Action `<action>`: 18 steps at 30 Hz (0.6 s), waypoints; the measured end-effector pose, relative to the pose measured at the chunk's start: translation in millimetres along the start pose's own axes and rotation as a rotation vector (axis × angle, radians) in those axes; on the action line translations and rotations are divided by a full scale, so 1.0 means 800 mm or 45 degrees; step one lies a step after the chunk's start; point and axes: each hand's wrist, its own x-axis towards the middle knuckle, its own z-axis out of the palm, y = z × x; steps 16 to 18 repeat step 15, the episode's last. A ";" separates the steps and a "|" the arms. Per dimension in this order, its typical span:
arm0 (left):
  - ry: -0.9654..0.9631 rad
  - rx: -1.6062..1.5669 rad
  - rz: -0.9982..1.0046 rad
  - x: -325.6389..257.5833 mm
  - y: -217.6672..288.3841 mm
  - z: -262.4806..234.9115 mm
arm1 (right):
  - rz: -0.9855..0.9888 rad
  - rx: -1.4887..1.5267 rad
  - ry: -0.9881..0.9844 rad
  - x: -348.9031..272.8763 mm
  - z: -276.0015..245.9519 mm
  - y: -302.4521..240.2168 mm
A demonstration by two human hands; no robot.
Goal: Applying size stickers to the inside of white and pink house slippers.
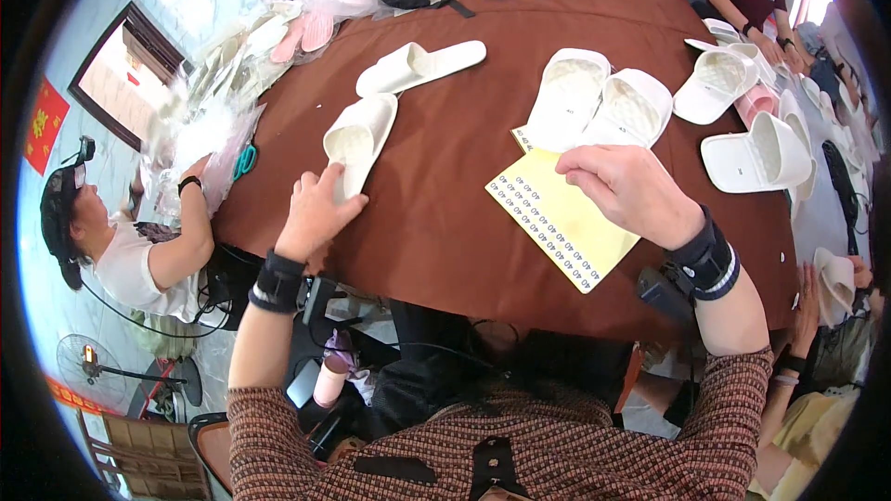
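My left hand (pixel 320 211) grips the near end of a white slide slipper (pixel 360 134), thumb on one side and fingers on the other. Its white mate (pixel 422 67) lies just beyond, turned sideways. My right hand (pixel 631 190) is closed in a pinch over a yellow sheet of small printed stickers (pixel 561 223); whatever sits between those fingertips is too small to make out. Part of another sticker sheet (pixel 522 139) shows beneath the yellow one. A pair of white slippers, the left one (pixel 568 97) and the right one (pixel 636 107), lies past my right hand.
The table has a brown cloth (pixel 445 223). More white slippers (pixel 761 153) pile up at right around a pink roll (pixel 756 104). Teal scissors (pixel 245 161) and clear plastic bags (pixel 200 130) lie at left. Co-workers sit around the table, one (pixel 148 250) close on the left.
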 end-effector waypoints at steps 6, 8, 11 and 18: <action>0.056 -0.117 -0.035 -0.090 0.046 -0.026 | 0.048 0.119 0.031 0.003 -0.002 0.002; 0.064 -0.240 -0.058 -0.116 0.051 -0.037 | 0.054 0.135 0.037 0.004 -0.002 0.003; 0.154 -0.465 -0.160 -0.144 0.034 -0.045 | 0.062 0.150 0.049 0.005 -0.001 0.002; 0.164 -0.554 -0.321 -0.175 0.009 -0.054 | 0.106 0.142 0.032 0.004 -0.001 0.004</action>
